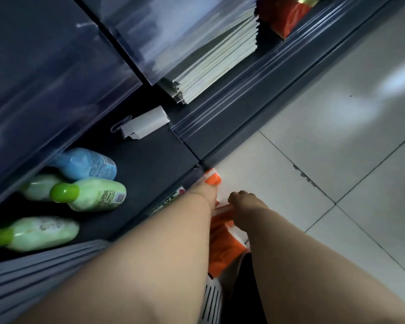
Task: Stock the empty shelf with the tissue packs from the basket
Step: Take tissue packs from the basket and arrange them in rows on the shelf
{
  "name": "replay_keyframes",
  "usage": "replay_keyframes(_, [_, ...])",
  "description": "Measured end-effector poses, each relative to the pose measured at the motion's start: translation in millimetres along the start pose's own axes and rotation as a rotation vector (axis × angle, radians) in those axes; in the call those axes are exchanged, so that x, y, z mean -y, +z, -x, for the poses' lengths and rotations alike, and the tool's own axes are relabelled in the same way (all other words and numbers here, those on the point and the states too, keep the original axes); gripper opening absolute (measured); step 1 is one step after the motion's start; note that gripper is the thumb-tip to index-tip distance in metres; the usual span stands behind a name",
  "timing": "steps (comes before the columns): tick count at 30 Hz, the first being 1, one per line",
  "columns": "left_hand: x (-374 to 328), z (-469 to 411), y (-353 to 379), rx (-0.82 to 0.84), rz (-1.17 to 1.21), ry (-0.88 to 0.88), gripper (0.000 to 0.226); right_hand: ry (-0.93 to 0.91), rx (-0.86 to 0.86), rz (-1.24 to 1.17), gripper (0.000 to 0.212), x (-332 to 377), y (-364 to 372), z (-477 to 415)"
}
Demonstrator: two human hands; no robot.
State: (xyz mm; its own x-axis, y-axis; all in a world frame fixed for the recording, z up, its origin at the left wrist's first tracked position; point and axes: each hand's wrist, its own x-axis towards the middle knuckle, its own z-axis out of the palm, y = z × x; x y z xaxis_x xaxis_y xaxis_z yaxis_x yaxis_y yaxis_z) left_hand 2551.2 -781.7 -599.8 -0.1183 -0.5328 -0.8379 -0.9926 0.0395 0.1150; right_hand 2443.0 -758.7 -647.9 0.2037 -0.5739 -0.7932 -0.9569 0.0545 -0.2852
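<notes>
Orange tissue packs (225,250), two at least; right hand (241,202) fingers (234,197) clamp one; left hand (205,193) fingers hidden, cannot tell.

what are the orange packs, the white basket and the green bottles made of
The orange packs look like thin glossy plastic film: creases and sheen. The white basket is likely rigid plastic, with moulded slots. The green bottles seem translucent plastic, smooth, with glossy caps.

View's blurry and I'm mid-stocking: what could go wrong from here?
The right hand seems to grip the tissue pack only by its edge, so it may slip. The left hand is largely hidden, grip unclear. The left forearm passes near the green bottles; it could knock them.
</notes>
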Motion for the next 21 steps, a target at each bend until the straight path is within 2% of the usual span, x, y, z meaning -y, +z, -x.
replay_keyframes(1, [3, -4, 9, -0.049, 0.056, -0.051, 0.043, 0.004, -0.002, -0.005, 0.048, -1, 1, -2])
replay_keyframes(3, [6, -7, 23, -0.076, -0.010, -0.155, 0.049, -0.002, -0.004, 0.010, 0.049, -2, 2, -8])
replay_keyframes(5, [10, -10, 37, -0.164, -0.032, -0.200, 0.046, -0.017, -0.007, 0.025, 0.050, -1, 2, -11])
replay_keyframes(7, [16, -14, 47, -0.195, 0.013, -0.282, 0.037, -0.024, -0.006, 0.028, 0.051, 0, 5, -14])
replay_keyframes(9, [18, -13, 55, -0.177, 0.046, -0.350, 0.040, -0.035, -0.005, 0.017, 0.052, 2, 7, -15])
replay_keyframes(15, [21, -16, 65, -0.154, -0.006, -0.344, 0.039, -0.079, -0.011, 0.071, 0.043, 16, 4, -20])
replay_keyframes(18, [19, -8, 56, -0.135, -0.013, -0.308, 0.037, -0.088, 0.056, -0.047, 0.036, 18, 5, -19])
replay_keyframes(21, [18, 5, 42, -0.116, -0.027, -0.276, 0.040, 0.021, 0.021, -0.117, 0.027, 15, -1, -13])
